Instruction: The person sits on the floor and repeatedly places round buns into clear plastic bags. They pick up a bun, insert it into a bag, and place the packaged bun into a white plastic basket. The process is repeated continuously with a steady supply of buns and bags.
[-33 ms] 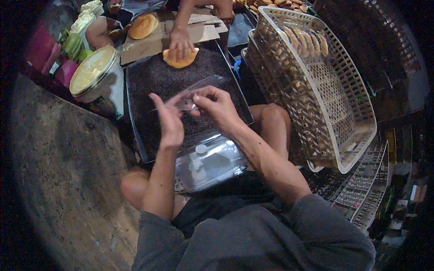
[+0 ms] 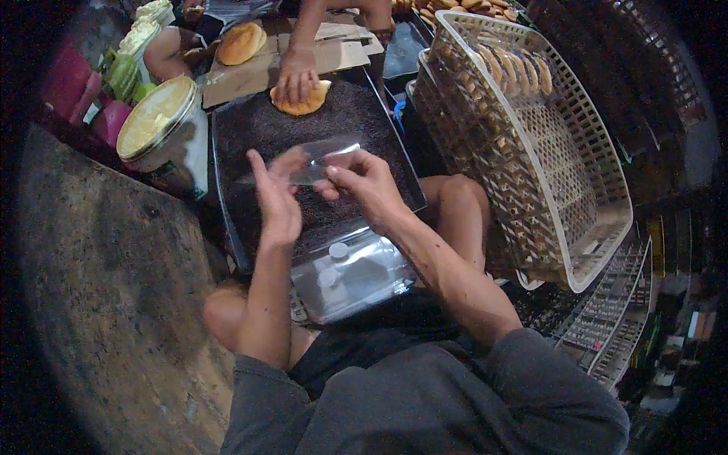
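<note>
My right hand point(image 2: 365, 182) pinches a small clear plastic bag point(image 2: 334, 149) between thumb and fingers, above a black tray point(image 2: 217, 163) spread with dark brown crumbs or sprinkles. Beside it my left hand point(image 2: 277, 201) is open, thumb raised and fingers stretched toward the bag; its fingertips show blurred near or through the film. Across the tray, another person's hand point(image 2: 298, 76) presses a round golden bun point(image 2: 307, 105) onto the dark layer. On my lap lies a stack of clear plastic bags point(image 2: 371, 277) with white round spots.
Cardboard point(image 2: 227, 87) beyond the tray bears more round buns point(image 2: 241, 44). A tub of pale yellow cream point(image 2: 155, 121) stands at the left, above a worn wooden board point(image 2: 114, 288). To the right, a cream plastic basket point(image 2: 565, 258) holds a row of filled, wrapped buns point(image 2: 516, 70).
The plastic bag has turned flatter between my hands. My left hand has shifted slightly left. The other person's hand and the bun have moved a little left.
</note>
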`<state>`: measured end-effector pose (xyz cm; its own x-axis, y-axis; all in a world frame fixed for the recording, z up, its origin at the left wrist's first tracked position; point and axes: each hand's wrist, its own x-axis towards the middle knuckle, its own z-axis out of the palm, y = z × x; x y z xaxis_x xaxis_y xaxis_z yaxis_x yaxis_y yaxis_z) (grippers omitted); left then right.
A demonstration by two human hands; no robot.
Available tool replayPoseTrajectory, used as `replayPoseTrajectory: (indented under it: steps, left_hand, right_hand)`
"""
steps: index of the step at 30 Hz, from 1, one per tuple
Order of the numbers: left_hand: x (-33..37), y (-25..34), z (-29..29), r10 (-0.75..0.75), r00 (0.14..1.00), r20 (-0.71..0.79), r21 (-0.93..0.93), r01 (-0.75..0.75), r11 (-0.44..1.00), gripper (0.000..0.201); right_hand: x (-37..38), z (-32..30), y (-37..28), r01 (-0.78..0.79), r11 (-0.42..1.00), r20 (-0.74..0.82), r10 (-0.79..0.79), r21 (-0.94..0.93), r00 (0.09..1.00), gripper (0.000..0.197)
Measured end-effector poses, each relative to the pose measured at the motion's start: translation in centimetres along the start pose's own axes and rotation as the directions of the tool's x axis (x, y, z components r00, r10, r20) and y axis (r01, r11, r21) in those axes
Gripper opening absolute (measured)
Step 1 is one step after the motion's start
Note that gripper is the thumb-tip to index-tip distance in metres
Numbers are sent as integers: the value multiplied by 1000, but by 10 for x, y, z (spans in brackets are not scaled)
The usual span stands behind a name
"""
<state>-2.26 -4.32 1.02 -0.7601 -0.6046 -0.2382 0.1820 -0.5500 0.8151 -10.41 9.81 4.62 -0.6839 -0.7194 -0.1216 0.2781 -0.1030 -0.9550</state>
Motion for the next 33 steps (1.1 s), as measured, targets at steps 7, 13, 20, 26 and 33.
replayPoseTrajectory:
  steps: [7, 13, 20, 26, 33]
  left_hand:
    - [7, 43, -16, 447, 800, -400, 376, -302, 876, 25]
    - [23, 91, -55, 404, 618, -674, 131, -438, 889, 42]
    - [-2, 102, -64, 219, 823, -525, -258, -400, 880, 42]
    - [-8, 113, -65, 163, 846, -508, -331, -367, 869, 32]
    - [-13, 112, -72, 164, 871, -463, -432, -383, 816, 31]
  right_hand:
    - [6, 3, 2, -216, 972, 55, 222, -97, 973, 28]
    - [73, -9, 95, 349, 333, 429, 206, -876, 880, 27]
    - [186, 12, 80, 404, 236, 451, 200, -884, 870, 30]
    - [287, 10, 33, 282, 19, 280, -47, -959, 959, 32]
    - [324, 42, 51, 467, -506, 501, 78, -725, 862, 31]
